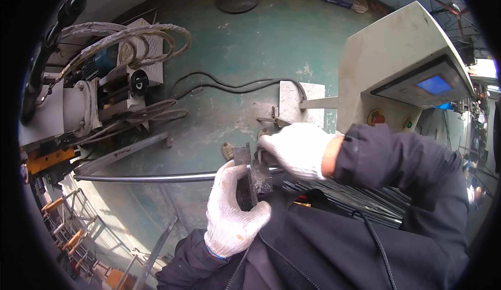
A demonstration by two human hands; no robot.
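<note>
My left hand, in a white knit glove, grips a dark metal block with a flat upright plate on it. Its fingers wrap the block's left side and the thumb lies at the near edge. Just beyond and to the right, my right hand, gloved the same way, is closed near the block's far end. What its fingers hold, if anything, is hidden beneath them. A long shiny metal tube runs in from the left and passes behind my left hand; whether it touches the block I cannot tell.
On the left stands a machine with a motor and looped hoses. A cream control cabinet with a lit screen and a red button stands right. Cables cross the green floor. Metal bars lie beside me, under my right arm.
</note>
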